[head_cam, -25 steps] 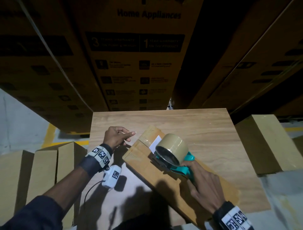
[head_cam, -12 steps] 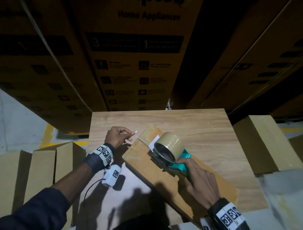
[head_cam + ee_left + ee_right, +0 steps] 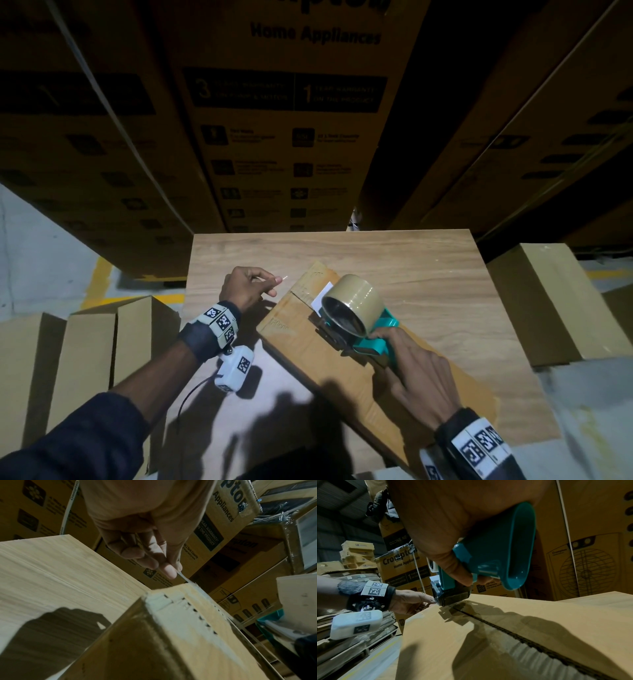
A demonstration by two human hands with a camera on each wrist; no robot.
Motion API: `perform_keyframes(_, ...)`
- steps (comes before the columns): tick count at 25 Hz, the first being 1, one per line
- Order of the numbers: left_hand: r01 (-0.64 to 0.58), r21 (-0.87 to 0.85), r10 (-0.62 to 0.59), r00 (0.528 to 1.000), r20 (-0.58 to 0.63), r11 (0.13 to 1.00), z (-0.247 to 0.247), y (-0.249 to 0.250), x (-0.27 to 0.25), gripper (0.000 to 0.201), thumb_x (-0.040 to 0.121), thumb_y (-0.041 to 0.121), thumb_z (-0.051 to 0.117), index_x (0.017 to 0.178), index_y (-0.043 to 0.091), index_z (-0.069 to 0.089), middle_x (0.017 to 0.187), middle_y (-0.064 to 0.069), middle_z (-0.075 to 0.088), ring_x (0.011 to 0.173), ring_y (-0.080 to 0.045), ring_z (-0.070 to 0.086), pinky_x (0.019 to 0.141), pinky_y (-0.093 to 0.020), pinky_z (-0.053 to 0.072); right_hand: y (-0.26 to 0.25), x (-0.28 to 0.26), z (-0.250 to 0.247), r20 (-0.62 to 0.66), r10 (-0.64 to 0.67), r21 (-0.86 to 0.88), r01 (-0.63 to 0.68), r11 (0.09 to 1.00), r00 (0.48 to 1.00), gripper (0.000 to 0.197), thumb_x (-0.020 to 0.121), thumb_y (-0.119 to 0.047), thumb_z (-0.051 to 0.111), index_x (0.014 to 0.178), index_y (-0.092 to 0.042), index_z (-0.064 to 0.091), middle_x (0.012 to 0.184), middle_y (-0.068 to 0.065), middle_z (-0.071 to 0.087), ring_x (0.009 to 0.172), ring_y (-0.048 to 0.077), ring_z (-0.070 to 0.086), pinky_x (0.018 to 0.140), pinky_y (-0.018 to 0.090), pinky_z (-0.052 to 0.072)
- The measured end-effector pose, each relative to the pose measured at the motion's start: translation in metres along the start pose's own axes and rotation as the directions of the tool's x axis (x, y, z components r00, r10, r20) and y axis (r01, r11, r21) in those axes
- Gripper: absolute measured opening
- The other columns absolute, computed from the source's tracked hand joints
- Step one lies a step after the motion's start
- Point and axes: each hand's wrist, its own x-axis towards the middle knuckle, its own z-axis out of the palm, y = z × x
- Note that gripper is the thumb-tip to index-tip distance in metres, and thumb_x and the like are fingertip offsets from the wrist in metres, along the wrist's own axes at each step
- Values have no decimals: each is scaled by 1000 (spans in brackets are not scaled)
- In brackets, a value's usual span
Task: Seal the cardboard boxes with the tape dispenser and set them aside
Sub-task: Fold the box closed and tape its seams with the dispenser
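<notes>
Head view: tall printed cartons (image 3: 284, 113) stacked behind wooden tabletop (image 3: 428, 274). Cardboard box (image 3: 329, 370) lies diagonally from tabletop centre to near right edge. Teal tape dispenser (image 3: 356, 318) rests on box top, handle gripped by curled fingers of right hand (image 3: 416, 383). Left hand (image 3: 245, 287) beside box's far end, fingers (image 3: 169, 570) pinching thin tape strip (image 3: 184, 578).

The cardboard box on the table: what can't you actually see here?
- Cardboard box: its near end runs off the head view's bottom edge.
- Seam under the tape dispenser: covered by the dispenser and right hand in the head view.
- Left hand: pinches a thin strip, too small to identify in any view.
- Box contents: hidden by closed flaps.
</notes>
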Motion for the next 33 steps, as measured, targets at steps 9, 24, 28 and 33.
perform_keyframes(9, 130, 24, -132, 982, 137, 991, 11, -14, 10, 24, 85, 38, 81, 78, 15, 79, 76, 1, 78, 92, -15, 71, 94, -35, 43, 1, 6, 1, 40, 20, -55, -18, 998, 999, 69, 71, -21, 67, 130, -43, 39, 121, -13, 62, 63, 18, 61, 46, 35, 46)
perform_keyframes(24, -13, 249, -42, 975, 217, 968, -8, -12, 14, 31, 92, 37, 74, 119, 26, 64, 118, -3, 64, 91, -9, 61, 79, -33, 52, 0, 8, 8, 78, 55, -78, -49, 996, 995, 62, 77, -22, 64, 130, -43, 38, 122, -11, 59, 68, 22, 62, 50, 38, 49)
perform_keyframes(28, -119, 90, 61, 873, 484, 989, -4, 14, -7, 55, 95, 51, 65, 145, 30, 54, 139, 8, 59, 124, -15, 58, 113, -44, 43, 1, 7, 8, 71, 40, -65, -35, 997, 997, 63, 77, -22, 65, 130, -43, 38, 122, -12, 58, 70, 22, 63, 51, 37, 49)
perform_keyframes(33, -193, 213, 34, 813, 581, 958, 13, -12, -18, 122, 66, 88, 62, 164, 33, 14, 161, 3, 38, 141, -21, 45, 118, -40, 38, 0, 6, 8, 71, 35, -54, -31, 998, 997, 64, 77, -21, 64, 131, -43, 36, 123, -12, 58, 72, 21, 64, 53, 38, 51)
